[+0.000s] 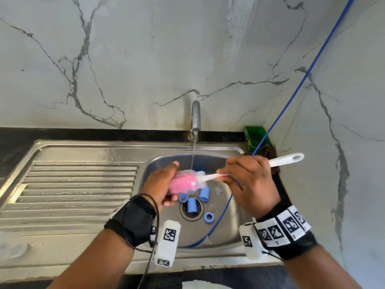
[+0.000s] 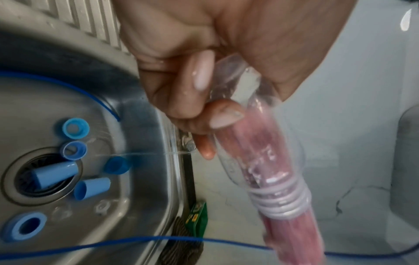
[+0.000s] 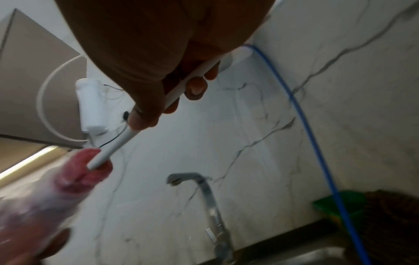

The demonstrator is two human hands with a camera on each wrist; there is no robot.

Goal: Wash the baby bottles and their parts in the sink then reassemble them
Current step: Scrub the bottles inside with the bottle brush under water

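My left hand (image 1: 164,184) grips a clear baby bottle (image 1: 184,181) over the sink basin (image 1: 227,224), its mouth pointing right. A pink brush head (image 2: 256,161) fills the bottle's inside. My right hand (image 1: 248,180) holds the brush's white handle (image 1: 285,159), which sticks out to the upper right. In the right wrist view the handle (image 3: 118,145) runs down into the pink head at the bottle's mouth (image 3: 83,172). Blue caps (image 1: 191,205) and blue rings (image 1: 209,217) lie around the drain (image 1: 191,209). Clear nipples (image 2: 102,208) lie on the basin floor.
The tap (image 1: 195,115) runs a thin stream into the basin. A ribbed drainboard (image 1: 73,184) lies to the left. A green box (image 1: 256,138) and a brown scrubber (image 1: 268,150) sit at the back right corner. A blue cable (image 1: 291,97) crosses over the sink.
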